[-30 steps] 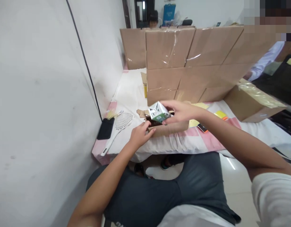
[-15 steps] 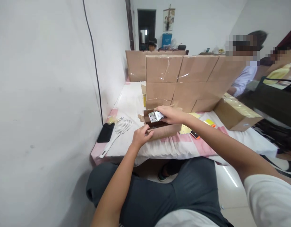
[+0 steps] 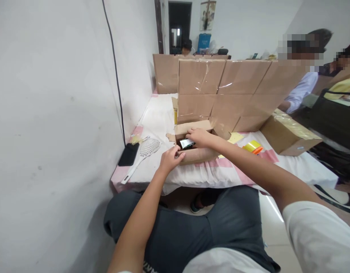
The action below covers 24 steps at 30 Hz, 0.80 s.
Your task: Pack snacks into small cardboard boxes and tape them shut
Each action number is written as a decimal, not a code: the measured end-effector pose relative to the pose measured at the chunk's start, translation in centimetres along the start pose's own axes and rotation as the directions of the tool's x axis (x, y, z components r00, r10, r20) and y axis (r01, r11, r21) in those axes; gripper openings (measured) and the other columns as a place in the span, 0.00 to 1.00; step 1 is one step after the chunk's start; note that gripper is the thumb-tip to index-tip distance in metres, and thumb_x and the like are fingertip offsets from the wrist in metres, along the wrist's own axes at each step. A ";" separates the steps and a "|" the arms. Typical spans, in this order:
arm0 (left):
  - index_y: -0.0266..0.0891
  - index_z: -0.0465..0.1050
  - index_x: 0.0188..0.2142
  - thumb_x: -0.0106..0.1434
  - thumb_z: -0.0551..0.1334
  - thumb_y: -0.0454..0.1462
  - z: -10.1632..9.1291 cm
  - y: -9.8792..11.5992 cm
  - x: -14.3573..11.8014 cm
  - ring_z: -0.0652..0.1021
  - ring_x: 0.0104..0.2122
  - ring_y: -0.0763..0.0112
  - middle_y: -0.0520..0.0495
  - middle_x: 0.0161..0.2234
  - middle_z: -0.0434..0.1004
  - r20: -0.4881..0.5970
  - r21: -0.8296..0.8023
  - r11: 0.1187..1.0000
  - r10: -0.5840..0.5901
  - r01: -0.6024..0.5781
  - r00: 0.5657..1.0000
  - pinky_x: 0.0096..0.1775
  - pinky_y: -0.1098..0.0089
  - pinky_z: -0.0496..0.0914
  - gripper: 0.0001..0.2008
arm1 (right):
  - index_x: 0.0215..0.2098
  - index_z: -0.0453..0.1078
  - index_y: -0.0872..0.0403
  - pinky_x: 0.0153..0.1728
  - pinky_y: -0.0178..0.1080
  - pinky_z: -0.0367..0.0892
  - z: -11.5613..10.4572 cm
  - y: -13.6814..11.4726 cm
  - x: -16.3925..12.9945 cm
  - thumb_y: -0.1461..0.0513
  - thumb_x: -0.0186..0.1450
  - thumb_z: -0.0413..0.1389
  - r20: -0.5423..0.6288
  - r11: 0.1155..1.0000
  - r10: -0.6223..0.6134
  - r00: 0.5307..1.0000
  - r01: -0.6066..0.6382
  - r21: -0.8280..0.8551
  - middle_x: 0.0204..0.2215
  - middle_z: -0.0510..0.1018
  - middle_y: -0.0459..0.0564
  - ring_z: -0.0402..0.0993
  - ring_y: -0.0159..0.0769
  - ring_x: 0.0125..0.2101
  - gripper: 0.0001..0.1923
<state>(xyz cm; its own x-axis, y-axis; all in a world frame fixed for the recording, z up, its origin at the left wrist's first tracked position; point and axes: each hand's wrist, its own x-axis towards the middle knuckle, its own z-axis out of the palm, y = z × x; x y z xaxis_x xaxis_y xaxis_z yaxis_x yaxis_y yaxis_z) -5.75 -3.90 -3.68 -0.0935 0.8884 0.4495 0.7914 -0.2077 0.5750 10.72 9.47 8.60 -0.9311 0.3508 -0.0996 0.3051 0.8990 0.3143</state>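
Note:
An open cardboard box (image 3: 199,156) sits on the cloth-covered table, its flaps folded outward. My left hand (image 3: 171,159) pinches the near left corner of its rim, thumb on the outside. Inside the opening, my right hand (image 3: 199,137) is closed round a small white-and-dark packet (image 3: 186,143), whose end sticks out to the left of the fingers. What kind of packet it is I cannot make out. The box's bottom is mostly hidden by shadow and my right hand.
A white slotted skimmer (image 3: 148,148) and a black phone (image 3: 128,154) lie at the left. Yellow tape with an orange rim (image 3: 252,146) lies right of the box, before a closed carton (image 3: 291,136). Taped cardboard panels (image 3: 239,81) stand behind. A person in a pale sleeve (image 3: 302,91) sits beyond.
My right hand has lowered the packet into the box, and the packet has tilted flatter. The far flap now shows upright behind it. My left hand stays at the rim; the view has shifted slightly.

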 end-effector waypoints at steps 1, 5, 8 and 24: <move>0.44 0.70 0.41 0.69 0.57 0.50 0.0 0.0 0.0 0.75 0.31 0.68 0.53 0.32 0.75 0.006 -0.001 1.000 -0.001 0.001 1.000 0.35 0.69 0.63 0.13 | 0.52 0.73 0.60 0.47 0.43 0.66 0.0 -0.2 0.1 0.61 0.64 0.62 0.046 1.000 0.002 0.999 -0.002 -0.001 0.50 0.77 0.64 0.72 0.52 0.52 0.19; 0.44 0.70 0.42 0.69 0.57 0.50 0.0 0.3 -0.2 0.76 0.32 0.67 0.52 0.34 0.76 0.032 0.028 0.999 0.023 -0.024 0.999 0.35 0.68 0.63 0.14 | 0.51 0.77 0.60 0.45 0.42 0.69 0.8 -0.7 0.3 0.65 0.66 0.59 0.248 0.994 0.095 0.964 -0.106 0.030 0.48 0.81 0.64 0.78 0.50 0.49 0.15; 0.44 0.70 0.42 0.69 0.58 0.50 0.0 0.4 -0.3 0.76 0.34 0.67 0.51 0.35 0.77 0.042 0.042 0.998 0.047 -0.049 0.998 0.35 0.69 0.64 0.14 | 0.51 0.78 0.59 0.44 0.41 0.71 1.9 -0.9 0.6 0.69 0.66 0.56 0.346 0.989 0.120 0.931 -0.143 0.043 0.49 0.81 0.63 0.79 0.49 0.50 0.16; 0.43 0.72 0.50 0.68 0.59 0.48 0.2 0.1 -0.4 0.78 0.34 0.67 0.50 0.36 0.79 0.053 0.065 0.997 0.035 -0.039 0.998 0.38 0.69 0.68 0.16 | 0.52 0.78 0.60 0.50 0.44 0.72 3.7 -1.3 1.5 0.69 0.66 0.57 0.334 0.980 0.152 0.930 -0.185 0.068 0.49 0.81 0.67 0.79 0.51 0.51 0.17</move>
<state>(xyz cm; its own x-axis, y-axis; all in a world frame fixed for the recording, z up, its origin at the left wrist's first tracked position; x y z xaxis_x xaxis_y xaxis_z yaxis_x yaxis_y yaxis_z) -5.48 -4.17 -3.89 -0.0330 0.9011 0.4324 0.8323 -0.2148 0.5111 9.63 9.83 4.58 -0.7532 0.5505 -0.3602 0.4847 0.8346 0.2619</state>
